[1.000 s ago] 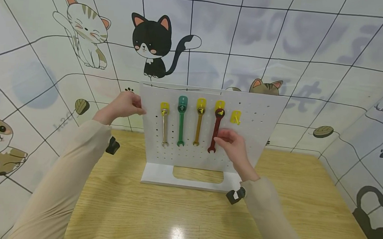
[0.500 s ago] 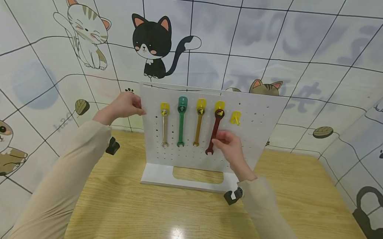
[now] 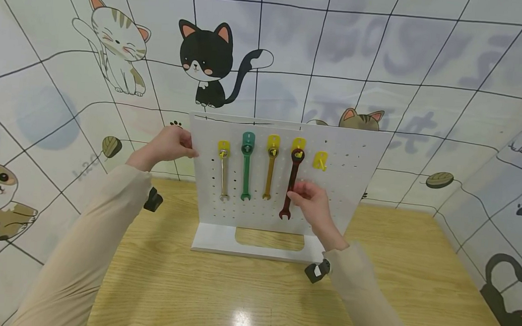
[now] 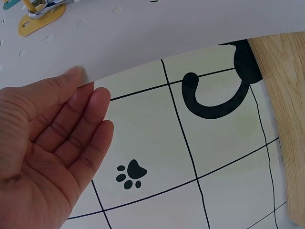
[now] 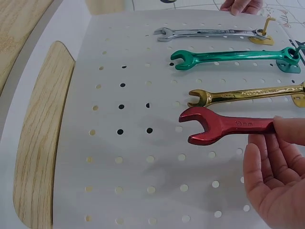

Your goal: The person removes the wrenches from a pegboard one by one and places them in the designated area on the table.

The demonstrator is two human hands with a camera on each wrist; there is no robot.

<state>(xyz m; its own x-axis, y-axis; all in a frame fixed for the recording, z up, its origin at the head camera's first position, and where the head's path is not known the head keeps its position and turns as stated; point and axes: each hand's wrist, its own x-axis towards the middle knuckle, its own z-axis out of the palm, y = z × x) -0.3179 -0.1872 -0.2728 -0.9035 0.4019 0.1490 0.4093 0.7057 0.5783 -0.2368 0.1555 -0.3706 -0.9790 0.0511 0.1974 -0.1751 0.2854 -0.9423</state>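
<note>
A white pegboard (image 3: 347,189) stands upright on the table. My left hand (image 3: 168,144) pinches its left edge between thumb and fingers; the left wrist view shows the thumb on the board's (image 4: 143,43) front face. With thumb and fingertips, my right hand (image 3: 314,204) holds the red combination wrench (image 5: 221,126) by its shank, marked 13mm. The red wrench's ring end lies at a yellow hook in the head view, and its open end points down, tilted left. Whether the ring is still around the hook I cannot tell. Left of it hangs a gold wrench (image 3: 269,176).
A green wrench (image 3: 246,174) and a silver wrench (image 3: 224,178) hang farther left on hooks. To the right sits a bare yellow hook (image 3: 320,161). The board's white base (image 3: 212,238) has a cutout. Behind rises a cat-patterned wall; the wooden table (image 3: 197,290) extends in front.
My right hand has moved slightly left with the red wrench. The wrench's open end has swung left and come lower. My left hand has stayed on the pegboard's edge.
</note>
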